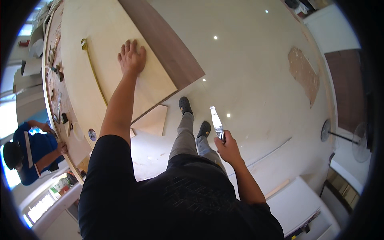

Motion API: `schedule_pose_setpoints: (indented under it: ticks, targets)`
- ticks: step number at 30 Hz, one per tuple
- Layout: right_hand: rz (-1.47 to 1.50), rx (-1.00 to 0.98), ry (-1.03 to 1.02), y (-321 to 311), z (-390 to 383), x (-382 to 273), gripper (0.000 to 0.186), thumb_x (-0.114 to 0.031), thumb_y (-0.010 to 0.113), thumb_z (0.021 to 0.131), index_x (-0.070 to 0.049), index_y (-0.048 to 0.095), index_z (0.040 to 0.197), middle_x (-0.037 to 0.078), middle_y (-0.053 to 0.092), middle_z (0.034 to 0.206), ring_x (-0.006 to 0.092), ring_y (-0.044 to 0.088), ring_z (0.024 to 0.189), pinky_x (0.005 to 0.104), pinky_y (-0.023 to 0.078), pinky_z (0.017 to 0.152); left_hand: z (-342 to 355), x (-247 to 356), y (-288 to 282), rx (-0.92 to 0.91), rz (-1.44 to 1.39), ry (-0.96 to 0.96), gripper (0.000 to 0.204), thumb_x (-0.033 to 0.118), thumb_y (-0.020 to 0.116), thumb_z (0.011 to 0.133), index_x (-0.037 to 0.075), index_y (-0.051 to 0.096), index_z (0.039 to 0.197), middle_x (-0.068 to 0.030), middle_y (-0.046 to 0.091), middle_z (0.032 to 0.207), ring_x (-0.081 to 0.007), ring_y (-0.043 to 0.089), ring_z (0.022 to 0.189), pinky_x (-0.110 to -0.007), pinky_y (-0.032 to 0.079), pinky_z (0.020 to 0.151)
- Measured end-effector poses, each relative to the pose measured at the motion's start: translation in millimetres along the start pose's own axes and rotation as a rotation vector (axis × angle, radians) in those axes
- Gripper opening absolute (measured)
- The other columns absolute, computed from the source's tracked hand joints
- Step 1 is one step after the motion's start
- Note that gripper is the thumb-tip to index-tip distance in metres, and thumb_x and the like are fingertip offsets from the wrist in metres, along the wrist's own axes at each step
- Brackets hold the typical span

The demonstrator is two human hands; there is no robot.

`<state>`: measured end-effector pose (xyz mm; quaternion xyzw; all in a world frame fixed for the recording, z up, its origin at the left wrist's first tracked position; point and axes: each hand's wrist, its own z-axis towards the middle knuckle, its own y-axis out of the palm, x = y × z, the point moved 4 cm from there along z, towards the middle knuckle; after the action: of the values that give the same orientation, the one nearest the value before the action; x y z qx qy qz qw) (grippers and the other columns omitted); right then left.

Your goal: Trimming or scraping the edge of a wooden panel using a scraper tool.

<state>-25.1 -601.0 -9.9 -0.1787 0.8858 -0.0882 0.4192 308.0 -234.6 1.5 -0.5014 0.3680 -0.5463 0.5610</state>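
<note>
One left hand (131,58) lies flat, fingers spread, on one pale rectangular plywood board (116,52). Right of the board, one right hand (227,147) grips one narrow shiny metal blade (216,120), fingers closed. One yellow tape measure (93,68) lies on the board.

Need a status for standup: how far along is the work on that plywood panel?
Done: the plywood panel lies flat on the workbench, with a tape measure stretched along it. In hand: the left hand presses flat on the panel; the right hand holds a shiny metal blade out over the floor. Left: no cut or mark shows on the panel.
</note>
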Motion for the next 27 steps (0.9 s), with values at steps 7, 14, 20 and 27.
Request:
schedule_pose_setpoints:
  ticks: [7, 14, 20, 27]
  targets:
    - [-0.091, -0.014, -0.271, 13.7, 29.8, -98.2, 0.042, -0.03, 0.058, 0.095, 0.004, 0.054, 0.119, 0.018, 0.065, 0.082, 0.0319, 0.065, 0.073, 0.0403, 0.049, 0.069, -0.1, -3.0, -2.2, -0.024, -0.054, -0.021, 0.059, 0.046, 0.041, 0.095, 0.015, 0.046, 0.144, -0.011, 0.034, 0.156, -0.031, 0.026, 0.146, -0.051, 0.018, 0.118]
    - [-0.175, -0.003, -0.25, 15.4, 58.4, -124.6, 0.043, -0.029, 0.058, 0.094, 0.006, 0.054, 0.12, 0.019, 0.065, 0.083, 0.0317, 0.065, 0.077, 0.0412, 0.05, 0.071, -1.9, -4.1, -5.4, -0.055, -0.023, -0.037, 0.058, 0.044, 0.04, 0.095, 0.015, 0.045, 0.145, -0.0108, 0.034, 0.156, -0.0308, 0.026, 0.146, -0.049, 0.017, 0.118]
    - [0.577, -0.011, -0.149, 51.2, 100.9, -94.4, 0.018, -0.01, 0.062, 0.089, -0.002, 0.052, 0.102, 0.014, 0.067, 0.09, 0.0241, 0.067, 0.086, 0.036, 0.052, 0.074, 0.0, -2.2, -5.1, -0.037, -0.031, -0.041, 0.058, 0.045, 0.043, 0.095, 0.016, 0.045, 0.145, -0.0102, 0.034, 0.156, -0.0302, 0.027, 0.146, -0.051, 0.019, 0.118]
    - [1.413, -0.008, -0.009, 112.7, 140.0, -103.4, 0.02, -0.003, 0.066, 0.086, -0.009, 0.049, 0.095, 0.013, 0.059, 0.108, 0.0255, 0.063, 0.1, 0.0448, 0.055, 0.088, 1.3, -1.4, -2.2, -0.018, -0.044, -0.018, 0.058, 0.045, 0.043, 0.094, 0.014, 0.047, 0.144, -0.0118, 0.037, 0.154, -0.0319, 0.028, 0.145, -0.052, 0.02, 0.116]
